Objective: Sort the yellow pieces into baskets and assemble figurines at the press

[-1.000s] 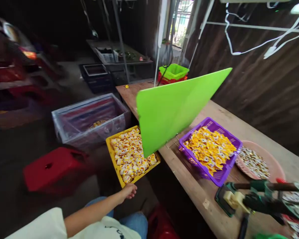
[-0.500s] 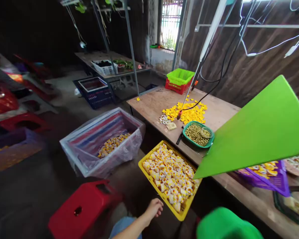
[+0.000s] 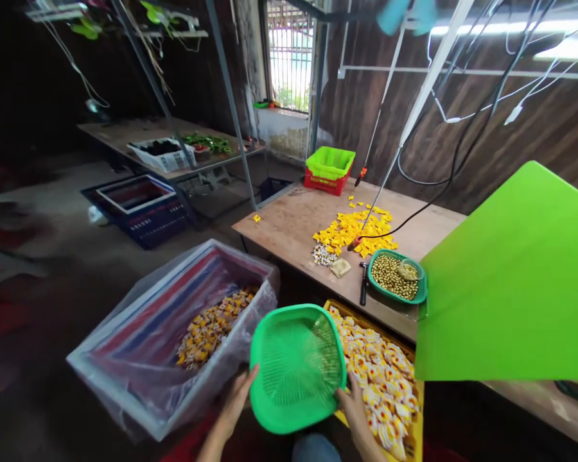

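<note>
Between my hands is a green plastic basket (image 3: 296,369) with a slotted bottom, tilted so that its inside faces me. My left hand (image 3: 238,396) grips the basket's left rim. On the right rim, the fingers of my right hand (image 3: 352,405) are closed. Partly behind the basket and my right hand lies a yellow crate (image 3: 418,420) full of white, yellow and red pieces (image 3: 380,369). To the left stands a large box (image 3: 120,385) lined with clear plastic, with a pile of similar pieces (image 3: 216,327) inside.
A wooden table (image 3: 282,218) bears yellow pieces (image 3: 361,224), a hammer (image 3: 363,285), and a green tray of gold beads (image 3: 394,276). A large green panel (image 3: 505,289) blocks the right side. Cables (image 3: 455,173) hang above the table. A dark blue crate (image 3: 149,224) stands farther left.
The green basket has come from the lower right to the middle, and both hands now hold it. Earlier only one hand showed, empty beside the yellow crate. The view has shifted.
</note>
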Tool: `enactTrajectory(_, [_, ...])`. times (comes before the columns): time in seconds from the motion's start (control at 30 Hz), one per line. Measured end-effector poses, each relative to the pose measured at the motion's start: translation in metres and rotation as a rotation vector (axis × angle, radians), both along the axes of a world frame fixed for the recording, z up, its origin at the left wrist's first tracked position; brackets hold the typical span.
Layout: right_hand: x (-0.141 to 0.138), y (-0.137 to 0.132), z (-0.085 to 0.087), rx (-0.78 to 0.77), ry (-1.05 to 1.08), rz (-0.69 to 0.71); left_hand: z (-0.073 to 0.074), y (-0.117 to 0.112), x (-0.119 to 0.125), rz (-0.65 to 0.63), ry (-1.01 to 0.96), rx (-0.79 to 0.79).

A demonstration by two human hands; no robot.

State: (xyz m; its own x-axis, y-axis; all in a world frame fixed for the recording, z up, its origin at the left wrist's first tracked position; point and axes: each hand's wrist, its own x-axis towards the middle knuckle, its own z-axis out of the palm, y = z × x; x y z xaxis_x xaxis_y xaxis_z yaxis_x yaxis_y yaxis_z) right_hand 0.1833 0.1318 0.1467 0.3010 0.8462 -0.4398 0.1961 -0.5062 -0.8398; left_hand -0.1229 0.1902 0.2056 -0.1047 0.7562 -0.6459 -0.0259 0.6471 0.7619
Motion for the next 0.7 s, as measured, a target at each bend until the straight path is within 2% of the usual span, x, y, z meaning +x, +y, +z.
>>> enactTrajectory(0.07, [-0.023, 0.048, 0.016, 0.112, 0.030, -0.068, -0.002, 0.020, -0.017, -0.010, 0.031, 0.014])
enactTrajectory(0.1, [-0.035, 0.072, 0.024, 0.153, 0.051, -0.051, -0.005, 0.030, -0.025, 0.020, 0.055, 0.014])
enactTrajectory(0.2, [-0.067, 0.143, 0.039, 0.222, 0.082, 0.025, -0.018, 0.057, -0.045, 0.193, 0.129, -0.017])
enactTrajectory(0.3, [-0.097, 0.210, 0.035, 0.270, 0.086, 0.037, -0.030, 0.090, -0.062, 0.335, 0.142, -0.074])
enactTrajectory(0.4, [-0.125, 0.265, 0.022, 0.296, 0.088, 0.007, -0.033, 0.135, -0.074, 0.427, 0.114, -0.085])
enactTrajectory(0.47, [-0.142, 0.290, 0.013, 0.298, 0.095, -0.032, -0.031, 0.169, -0.081, 0.446, 0.094, -0.078])
enactTrajectory(0.57, [-0.159, 0.312, 0.003, 0.287, 0.088, -0.111, -0.025, 0.223, -0.089, 0.420, 0.070, -0.062])
enactTrajectory(0.63, [-0.159, 0.322, -0.001, 0.281, 0.047, -0.171, -0.022, 0.258, -0.090, 0.395, 0.046, -0.044])
enactTrajectory(0.7, [-0.146, 0.335, -0.005, 0.280, -0.025, -0.224, -0.023, 0.292, -0.086, 0.369, 0.022, -0.025])
